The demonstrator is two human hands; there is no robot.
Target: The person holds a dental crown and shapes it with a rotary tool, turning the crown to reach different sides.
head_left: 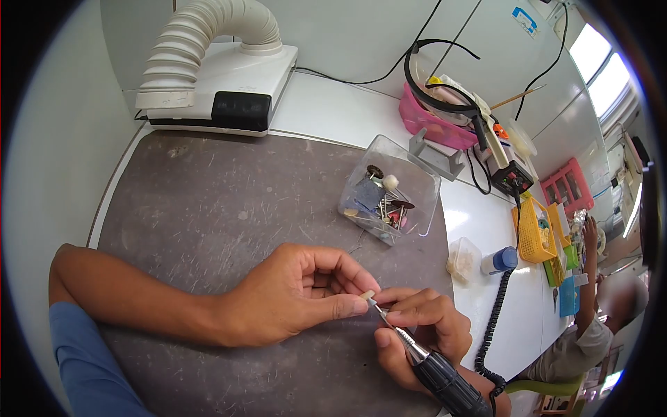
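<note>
- We note the left hand (pixel 281 299) part-closed, its thumb and index finger pinching a small pale piece (pixel 367 295); the other fingers curl inward.
- We see the right hand (pixel 432 321) closed in a pen-like grip around a black and silver rotary handpiece (pixel 451 382), its tip meeting or nearly meeting the piece; exact contact we cannot tell.
- Both hands are over a scratched dark mat (pixel 201 187) on the white worktop (pixel 333 115).
- Beyond them we record a clear plastic box (pixel 432 198), holding a dark disc (pixel 374 172), a white round-headed bit (pixel 390 182) and thin-shanked bits.
- Right of the mat we find a small clear container (pixel 463 260) beside a blue-capped bottle (pixel 500 260); a black coiled cord (pixel 495 326) runs near the bottle.
- Farther out: a filled pink basket (pixel 434 128) with black-framed eyewear (pixel 445 108) over it, and a yellow basket (pixel 533 233).
- At the far left we log a white unit (pixel 278 69) with a ribbed hose (pixel 180 52).
- At the right edge we observe another person (pixel 583 344), one arm raised.
</note>
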